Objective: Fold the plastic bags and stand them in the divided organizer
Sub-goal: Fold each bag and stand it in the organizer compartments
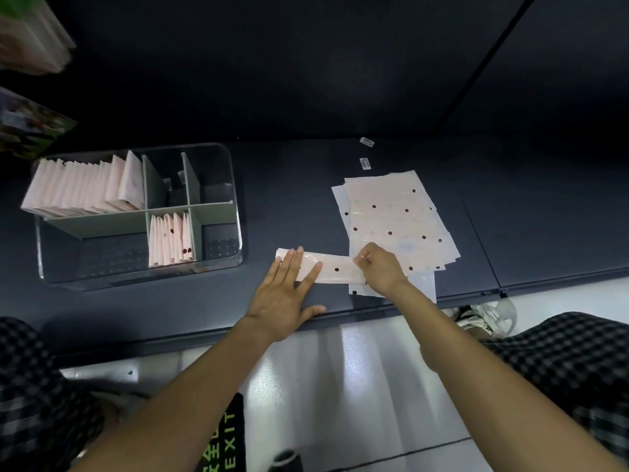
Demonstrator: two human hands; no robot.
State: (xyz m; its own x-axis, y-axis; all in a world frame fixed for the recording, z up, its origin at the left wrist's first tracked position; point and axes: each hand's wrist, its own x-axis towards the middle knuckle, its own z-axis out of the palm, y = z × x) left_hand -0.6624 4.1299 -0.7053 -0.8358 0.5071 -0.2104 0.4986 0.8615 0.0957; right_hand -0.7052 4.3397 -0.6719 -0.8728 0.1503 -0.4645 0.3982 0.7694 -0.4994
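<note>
The folded strip [335, 270] is pale pink with dark red dots, like the flat bags [394, 219] right of it. Left of the strip, the clear organizer [235, 212] has grey-green dividers [170, 207] and pink folded bags [172, 238]. The shelf [289, 185] is dark blue-grey.
</note>
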